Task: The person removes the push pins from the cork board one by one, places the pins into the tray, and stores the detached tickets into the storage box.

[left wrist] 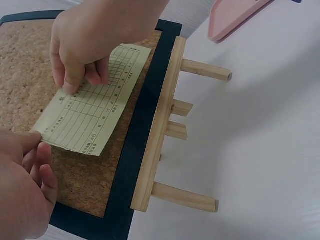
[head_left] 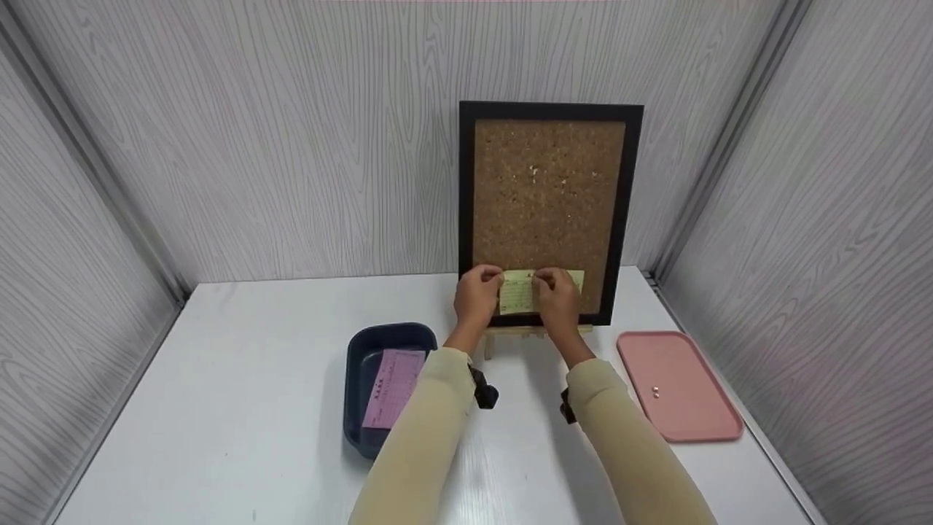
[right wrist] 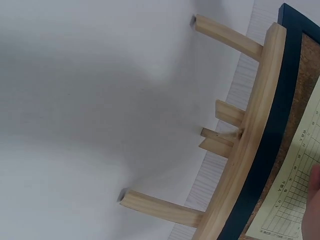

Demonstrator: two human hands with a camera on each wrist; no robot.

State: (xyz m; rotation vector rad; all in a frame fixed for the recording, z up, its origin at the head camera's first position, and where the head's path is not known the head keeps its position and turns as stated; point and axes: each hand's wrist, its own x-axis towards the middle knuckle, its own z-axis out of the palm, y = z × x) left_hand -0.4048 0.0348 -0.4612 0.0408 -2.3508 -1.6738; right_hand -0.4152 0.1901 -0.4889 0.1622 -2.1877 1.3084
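A pale yellow printed form (head_left: 518, 293) lies against the lower part of a black-framed cork board (head_left: 543, 211). My left hand (head_left: 477, 295) pinches the form's upper left corner between thumb and fingertips. At the middle of its top edge, my right hand (head_left: 559, 300) has thumb and curled fingers closed on the paper. The left wrist view shows the right thumb (left wrist: 70, 87) on the printed heading; whether a small pin is under it is hidden. Only a sliver of the right hand (right wrist: 312, 205) shows in the right wrist view, over the form (right wrist: 287, 200).
The board leans on a small wooden easel (left wrist: 160, 125) by the back wall. Left of the arms, a dark blue bin (head_left: 355, 386) holds a pink form (head_left: 396, 386), partly behind the left sleeve. A pink tray (head_left: 689, 379) with two tiny white pieces (head_left: 656, 392) lies at right.
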